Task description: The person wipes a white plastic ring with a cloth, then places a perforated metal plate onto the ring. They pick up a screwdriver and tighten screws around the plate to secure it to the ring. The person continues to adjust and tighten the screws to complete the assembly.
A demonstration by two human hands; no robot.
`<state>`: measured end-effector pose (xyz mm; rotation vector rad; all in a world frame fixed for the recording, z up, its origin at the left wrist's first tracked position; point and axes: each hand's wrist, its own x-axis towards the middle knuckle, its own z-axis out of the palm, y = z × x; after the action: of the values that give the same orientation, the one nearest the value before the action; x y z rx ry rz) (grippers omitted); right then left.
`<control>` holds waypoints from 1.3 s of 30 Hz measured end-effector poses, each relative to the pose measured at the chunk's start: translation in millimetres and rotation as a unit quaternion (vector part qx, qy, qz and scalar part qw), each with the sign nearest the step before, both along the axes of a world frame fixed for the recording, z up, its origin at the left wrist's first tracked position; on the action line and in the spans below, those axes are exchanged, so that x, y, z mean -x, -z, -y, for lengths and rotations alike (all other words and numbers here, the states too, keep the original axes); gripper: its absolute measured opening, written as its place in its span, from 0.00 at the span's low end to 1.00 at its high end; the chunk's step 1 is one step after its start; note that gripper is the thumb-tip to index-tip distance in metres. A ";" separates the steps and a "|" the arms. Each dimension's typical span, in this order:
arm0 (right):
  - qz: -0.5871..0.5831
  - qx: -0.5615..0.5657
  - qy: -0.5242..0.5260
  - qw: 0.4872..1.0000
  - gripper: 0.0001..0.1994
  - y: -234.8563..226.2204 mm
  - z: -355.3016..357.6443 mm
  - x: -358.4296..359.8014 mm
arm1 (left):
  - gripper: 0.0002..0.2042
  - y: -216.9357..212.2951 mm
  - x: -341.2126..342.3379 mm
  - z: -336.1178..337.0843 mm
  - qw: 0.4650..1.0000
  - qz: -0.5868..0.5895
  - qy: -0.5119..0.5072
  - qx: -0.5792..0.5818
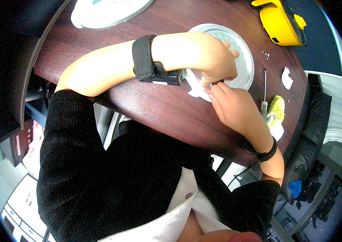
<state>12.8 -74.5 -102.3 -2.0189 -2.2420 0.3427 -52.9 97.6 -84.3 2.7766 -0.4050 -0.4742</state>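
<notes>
A round silver disc (243, 60) dotted with small holes lies on the dark wooden table (171, 109). My left hand (219, 60) reaches over it, wrist bent, some fingers apart and others pinched low near the disc's near edge. There my right hand (235, 107) meets it, its thumb and fingertips pressed together. A small dark bit shows between the two hands, but my fingers hide what it is. Under the fingertips, a thin white scrap (197, 89) sticks out past the disc's edge.
Right of the disc lie a screwdriver (264, 90), a yellow-green cloth (276, 109) and a torn white piece (287, 78). A yellow pot (278, 24) stands at the far right. A pale oval lid or basin (106, 14) sits far left. A black couch (312, 125) borders the table's right side.
</notes>
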 end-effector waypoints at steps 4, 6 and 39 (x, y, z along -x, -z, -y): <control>0.007 0.022 0.016 1.000 0.06 3.4 -1.0 -0.5 | 0.37 -2.9 -5.8 5.0 0.999 -0.041 -0.014 -0.031; 0.009 0.025 0.018 0.999 0.06 2.9 -1.3 -1.3 | 0.37 0.8 -4.8 4.1 0.999 -0.028 -0.010 -0.031; 0.028 -0.008 -0.007 1.000 0.08 -0.6 4.1 -1.9 | 0.34 -1.0 3.0 -3.3 1.000 -0.007 0.001 0.019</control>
<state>14.7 -78.6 -101.7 -2.0302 -2.2862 0.2719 -55.9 100.9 -83.3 2.7350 -0.4080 -0.4818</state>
